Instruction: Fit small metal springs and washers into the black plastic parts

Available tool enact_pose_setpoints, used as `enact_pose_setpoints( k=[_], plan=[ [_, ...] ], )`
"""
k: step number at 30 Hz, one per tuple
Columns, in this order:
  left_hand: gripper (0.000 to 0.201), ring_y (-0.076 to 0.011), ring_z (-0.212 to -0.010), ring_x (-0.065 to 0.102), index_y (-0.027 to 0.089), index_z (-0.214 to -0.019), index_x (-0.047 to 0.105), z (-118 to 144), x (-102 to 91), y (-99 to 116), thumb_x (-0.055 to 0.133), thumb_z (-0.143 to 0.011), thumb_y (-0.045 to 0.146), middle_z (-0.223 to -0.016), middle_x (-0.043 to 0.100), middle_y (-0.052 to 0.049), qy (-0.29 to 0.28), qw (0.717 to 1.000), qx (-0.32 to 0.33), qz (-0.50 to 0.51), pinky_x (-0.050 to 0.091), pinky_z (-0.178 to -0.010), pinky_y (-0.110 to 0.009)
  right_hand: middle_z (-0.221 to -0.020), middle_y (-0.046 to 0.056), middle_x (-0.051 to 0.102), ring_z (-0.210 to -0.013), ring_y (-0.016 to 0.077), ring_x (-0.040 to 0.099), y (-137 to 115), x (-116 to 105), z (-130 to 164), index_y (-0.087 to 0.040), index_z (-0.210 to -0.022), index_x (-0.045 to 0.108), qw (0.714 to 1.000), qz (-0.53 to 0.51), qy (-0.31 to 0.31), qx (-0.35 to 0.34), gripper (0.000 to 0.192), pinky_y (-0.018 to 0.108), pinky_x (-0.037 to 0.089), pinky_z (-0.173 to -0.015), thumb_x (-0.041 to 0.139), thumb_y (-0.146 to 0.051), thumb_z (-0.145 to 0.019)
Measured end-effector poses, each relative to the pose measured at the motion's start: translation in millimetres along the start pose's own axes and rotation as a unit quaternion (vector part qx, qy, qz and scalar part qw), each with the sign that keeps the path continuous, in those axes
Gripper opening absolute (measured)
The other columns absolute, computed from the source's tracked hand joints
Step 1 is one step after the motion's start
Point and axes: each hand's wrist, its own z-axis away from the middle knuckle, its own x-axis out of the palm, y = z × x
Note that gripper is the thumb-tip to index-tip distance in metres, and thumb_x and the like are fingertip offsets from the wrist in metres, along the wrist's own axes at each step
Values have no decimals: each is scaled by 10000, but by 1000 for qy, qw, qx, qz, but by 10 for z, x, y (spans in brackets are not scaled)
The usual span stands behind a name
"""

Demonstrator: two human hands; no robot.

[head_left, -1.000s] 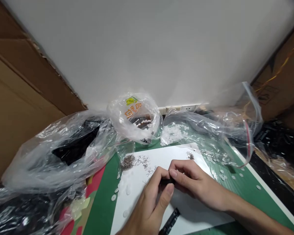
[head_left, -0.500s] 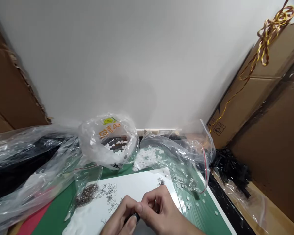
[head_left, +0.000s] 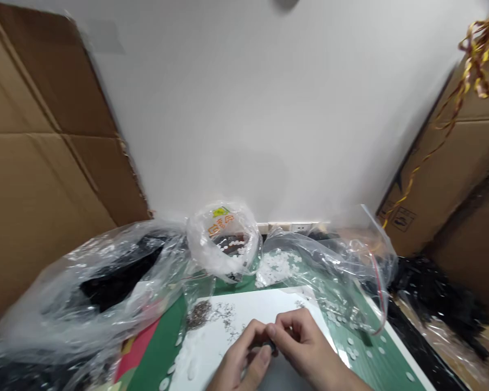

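**A:** Black plastic, that is what I am pinching: a small black part (head_left: 269,344), sitting right between my two hands low over the white sheet (head_left: 269,304). My left hand (head_left: 244,364) is closing thumb and fingers on its near end, and my right hand (head_left: 305,347) is clamping fingertips on the other end, so both hands are together on the one piece.

**B:** Which way is it pointing?

**A:** Hard to say. My fingers are hiding nearly all of it. Its long axis, as far as the visible sliver is showing, is running roughly left to right across me, from one hand to the other. Which end is which, I cannot tell.

**B:** How are you keeping it steady?

**A:** I am judging that a light pinch close to both ends works best, with the hands staying low over the sheet, so anything that slips is landing on white paper and not rolling onto the green mat (head_left: 375,364).

**B:** And beyond your hands?

**A:** A little heap of tiny metal bits (head_left: 199,314) is lying on the sheet's far left part. White discs (head_left: 352,353) are lying scattered on the mat to my right. Farther back, a rolled-down clear bag (head_left: 224,239) is holding more white discs, with a larger clear bag (head_left: 106,282) of black parts to its left and cardboard boxes (head_left: 44,163) against the wall.
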Motion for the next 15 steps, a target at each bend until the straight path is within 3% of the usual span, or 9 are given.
enact_pose_setpoints(
  k=[3,7,15],
  plan=[
    [496,-267,-1022,607,209,-1111,666,31,18,-11,573,-1011,686,-1050,635,-73,4,999,29,-41,458,-967,-370,-568,-57,356,-579,114,320,73,-35,8,-198,-677,543,1000,12,17,5,690,270,239,-536,643,-852,-871],
    [479,-244,-960,584,197,-1055,703,49,-11,-17,662,-968,666,-988,618,-58,29,995,28,-89,454,-889,-334,-592,-53,365,-590,112,313,32,-46,23,-194,-667,517,1000,13,-26,-4,669,275,229,-551,630,-803,-921],
    [432,-216,-898,598,184,-1009,690,19,-17,62,727,-952,611,-926,656,-38,44,999,-18,-25,466,-848,-307,-641,-74,384,-609,106,329,-146,45,97,-196,-784,527,997,-53,-55,3,600,262,248,-576,604,-762,-969]
  ],
)
